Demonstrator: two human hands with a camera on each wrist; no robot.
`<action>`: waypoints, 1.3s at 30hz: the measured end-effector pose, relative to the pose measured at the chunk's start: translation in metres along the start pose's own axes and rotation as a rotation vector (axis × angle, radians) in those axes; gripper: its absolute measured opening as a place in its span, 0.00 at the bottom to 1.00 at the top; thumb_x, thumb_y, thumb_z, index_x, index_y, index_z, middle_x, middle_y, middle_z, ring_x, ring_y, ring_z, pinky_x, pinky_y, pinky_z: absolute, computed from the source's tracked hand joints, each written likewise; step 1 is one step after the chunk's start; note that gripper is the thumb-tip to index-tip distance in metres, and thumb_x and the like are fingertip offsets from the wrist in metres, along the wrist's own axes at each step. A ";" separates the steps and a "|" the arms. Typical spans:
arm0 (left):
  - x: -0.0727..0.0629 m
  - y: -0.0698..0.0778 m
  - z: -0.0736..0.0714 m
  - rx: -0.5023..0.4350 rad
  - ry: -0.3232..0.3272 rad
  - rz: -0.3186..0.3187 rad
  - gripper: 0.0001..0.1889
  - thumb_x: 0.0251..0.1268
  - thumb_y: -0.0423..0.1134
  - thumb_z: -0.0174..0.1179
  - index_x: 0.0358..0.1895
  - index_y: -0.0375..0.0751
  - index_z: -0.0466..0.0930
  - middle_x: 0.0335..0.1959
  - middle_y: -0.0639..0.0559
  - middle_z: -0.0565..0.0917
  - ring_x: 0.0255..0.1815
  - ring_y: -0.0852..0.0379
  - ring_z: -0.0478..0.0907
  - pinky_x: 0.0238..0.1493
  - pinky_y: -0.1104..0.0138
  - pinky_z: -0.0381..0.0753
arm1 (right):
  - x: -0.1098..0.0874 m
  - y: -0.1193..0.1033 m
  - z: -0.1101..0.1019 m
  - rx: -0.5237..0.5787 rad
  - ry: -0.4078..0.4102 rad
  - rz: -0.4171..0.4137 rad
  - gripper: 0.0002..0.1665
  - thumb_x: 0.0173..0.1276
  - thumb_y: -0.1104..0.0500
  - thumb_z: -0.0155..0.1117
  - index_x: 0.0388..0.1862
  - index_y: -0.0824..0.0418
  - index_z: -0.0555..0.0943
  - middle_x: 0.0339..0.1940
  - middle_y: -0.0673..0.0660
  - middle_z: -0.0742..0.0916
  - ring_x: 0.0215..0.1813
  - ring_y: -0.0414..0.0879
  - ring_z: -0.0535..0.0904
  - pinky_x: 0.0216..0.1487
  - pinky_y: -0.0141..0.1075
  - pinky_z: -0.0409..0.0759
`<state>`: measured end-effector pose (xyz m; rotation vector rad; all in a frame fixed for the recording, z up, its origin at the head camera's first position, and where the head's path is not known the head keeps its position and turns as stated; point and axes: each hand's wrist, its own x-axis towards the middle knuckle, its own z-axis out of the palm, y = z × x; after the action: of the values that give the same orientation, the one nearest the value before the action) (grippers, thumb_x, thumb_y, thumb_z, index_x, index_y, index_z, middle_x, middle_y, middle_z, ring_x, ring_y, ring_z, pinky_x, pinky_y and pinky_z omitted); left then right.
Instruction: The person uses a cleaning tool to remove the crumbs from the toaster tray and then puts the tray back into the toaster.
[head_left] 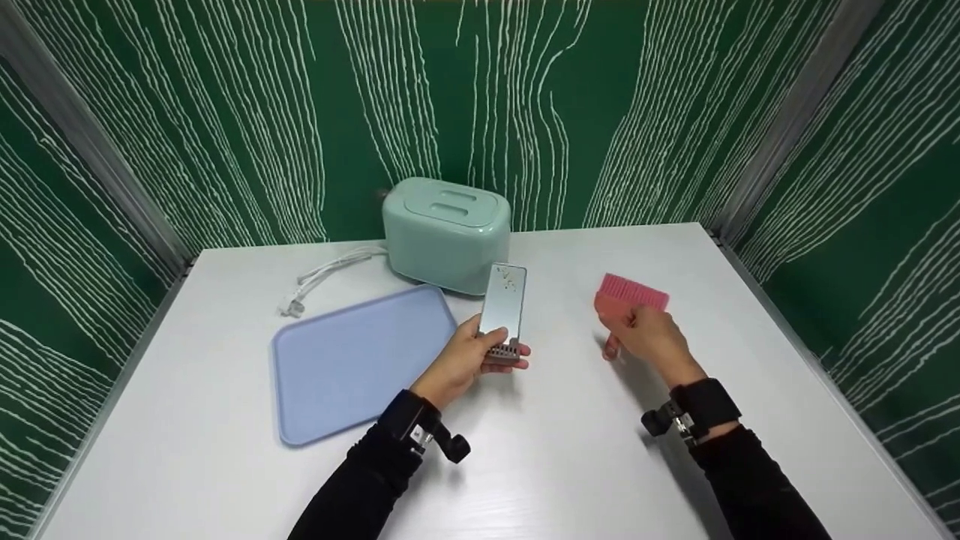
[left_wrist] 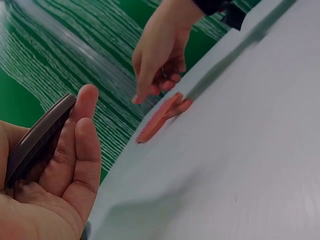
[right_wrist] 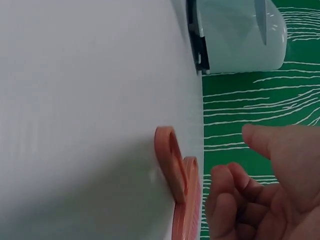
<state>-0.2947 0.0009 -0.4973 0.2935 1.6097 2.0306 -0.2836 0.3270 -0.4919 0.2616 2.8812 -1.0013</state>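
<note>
My left hand (head_left: 466, 354) grips the grey slotted end of a toaster crumb tray (head_left: 504, 298), thumb on top and fingers beneath. Brown crumbs lie on the tray's shiny far end. Seen edge-on in the left wrist view, the crumb tray (left_wrist: 42, 134) shows its dark side. My right hand (head_left: 658, 337) hovers over a brush (head_left: 613, 306) with a coral body and pink bristles, which lies on the table. In the right wrist view, the thumb and bent fingers of the right hand (right_wrist: 277, 192) stand apart with nothing between them, beside the brush (right_wrist: 172, 162).
A mint-green toaster (head_left: 442, 236) stands at the back of the white table (head_left: 570, 450), its white cord (head_left: 337, 264) and plug (head_left: 292, 308) trailing left. The blue serving tray (head_left: 360, 367) lies flat left of my left hand. Green walls with white lines surround the table.
</note>
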 end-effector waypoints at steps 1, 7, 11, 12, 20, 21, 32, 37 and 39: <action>-0.001 0.000 -0.001 0.002 -0.001 -0.001 0.22 0.88 0.37 0.49 0.77 0.36 0.64 0.45 0.40 0.93 0.38 0.55 0.94 0.43 0.67 0.90 | 0.001 0.002 0.000 -0.016 -0.020 0.012 0.33 0.79 0.30 0.60 0.32 0.58 0.83 0.27 0.52 0.92 0.32 0.44 0.78 0.34 0.38 0.72; -0.007 -0.002 -0.005 -0.001 0.003 -0.003 0.20 0.88 0.38 0.50 0.74 0.36 0.64 0.44 0.41 0.94 0.37 0.55 0.94 0.42 0.68 0.89 | 0.003 0.011 0.007 -0.108 -0.059 0.038 0.28 0.76 0.33 0.65 0.25 0.51 0.89 0.25 0.48 0.90 0.29 0.44 0.75 0.32 0.40 0.69; -0.011 -0.003 -0.008 -0.025 -0.003 -0.001 0.18 0.88 0.37 0.50 0.71 0.37 0.65 0.42 0.42 0.94 0.36 0.55 0.94 0.40 0.69 0.89 | 0.003 0.014 0.010 -0.139 -0.027 0.023 0.25 0.75 0.35 0.68 0.24 0.49 0.90 0.23 0.49 0.89 0.28 0.45 0.76 0.32 0.41 0.68; -0.012 -0.002 -0.008 -0.028 -0.004 0.000 0.18 0.88 0.37 0.50 0.71 0.37 0.65 0.41 0.42 0.94 0.36 0.55 0.94 0.40 0.69 0.89 | 0.002 0.014 0.010 -0.145 -0.017 0.023 0.25 0.74 0.36 0.69 0.24 0.49 0.90 0.23 0.49 0.89 0.28 0.45 0.76 0.31 0.41 0.68; -0.018 -0.003 -0.014 -0.017 -0.005 -0.001 0.22 0.87 0.37 0.50 0.76 0.36 0.62 0.43 0.40 0.94 0.35 0.55 0.93 0.40 0.68 0.89 | 0.003 0.011 0.008 -0.184 0.020 0.062 0.22 0.71 0.45 0.68 0.21 0.55 0.82 0.17 0.50 0.82 0.23 0.45 0.75 0.24 0.38 0.69; -0.018 -0.004 -0.015 -0.018 -0.003 -0.003 0.22 0.87 0.37 0.50 0.76 0.36 0.62 0.43 0.40 0.94 0.35 0.55 0.93 0.40 0.68 0.89 | 0.003 0.011 0.007 -0.184 0.018 0.078 0.21 0.70 0.45 0.67 0.21 0.56 0.81 0.18 0.50 0.80 0.23 0.45 0.75 0.23 0.38 0.69; -0.024 -0.005 -0.024 -0.018 -0.002 -0.008 0.23 0.88 0.37 0.49 0.78 0.37 0.61 0.42 0.42 0.94 0.35 0.55 0.93 0.39 0.69 0.89 | 0.009 0.025 -0.003 0.106 -0.121 0.105 0.19 0.76 0.49 0.58 0.24 0.55 0.74 0.19 0.49 0.78 0.26 0.45 0.73 0.32 0.37 0.72; -0.025 -0.003 -0.026 -0.008 0.012 -0.013 0.22 0.88 0.36 0.49 0.76 0.36 0.61 0.41 0.42 0.94 0.35 0.56 0.93 0.38 0.69 0.89 | 0.012 0.029 -0.007 0.227 -0.177 0.113 0.23 0.80 0.48 0.55 0.23 0.55 0.72 0.22 0.47 0.84 0.29 0.40 0.81 0.35 0.34 0.76; -0.025 -0.003 -0.027 -0.004 0.019 -0.020 0.20 0.88 0.37 0.49 0.73 0.35 0.62 0.41 0.43 0.94 0.34 0.57 0.93 0.38 0.70 0.89 | 0.013 0.031 -0.008 0.306 -0.206 0.115 0.22 0.83 0.48 0.55 0.26 0.56 0.74 0.26 0.47 0.88 0.32 0.38 0.86 0.37 0.31 0.80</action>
<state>-0.2854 -0.0345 -0.5037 0.2568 1.6135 2.0271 -0.2903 0.3574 -0.5063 0.3185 2.4948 -1.3569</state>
